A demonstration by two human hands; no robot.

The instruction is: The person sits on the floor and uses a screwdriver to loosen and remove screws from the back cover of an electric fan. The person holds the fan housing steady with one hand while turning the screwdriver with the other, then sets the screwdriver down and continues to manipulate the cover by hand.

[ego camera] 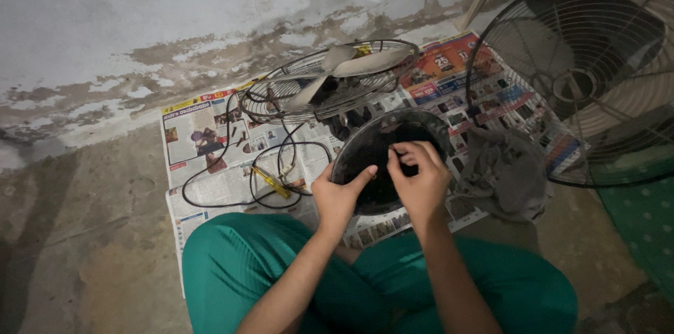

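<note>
One dark round fan housing (379,158): my left hand (337,197) grips near-left rim, my right hand (420,176) fingers pinched inside. Two wire grilles (319,81) far.

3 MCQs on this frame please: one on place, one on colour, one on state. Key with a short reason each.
1. Where does the yellow-handled tool lie?
A. on the newspaper, among the black cable loops
B. inside the wire guard
C. on the grey cloth

2. What colour are the person's trousers?
A. grey
B. green
C. black

3. How is the dark round cover held?
A. lying flat, untouched
B. left hand on its lower left rim, right hand fingers at its inner face
C. lifted by the right hand alone

Key:
1 A: it rests on the newspaper within the black cable.
2 B: both knees show green.
3 B: the left hand grips the rim, and the right hand pinches at the inside.
</note>
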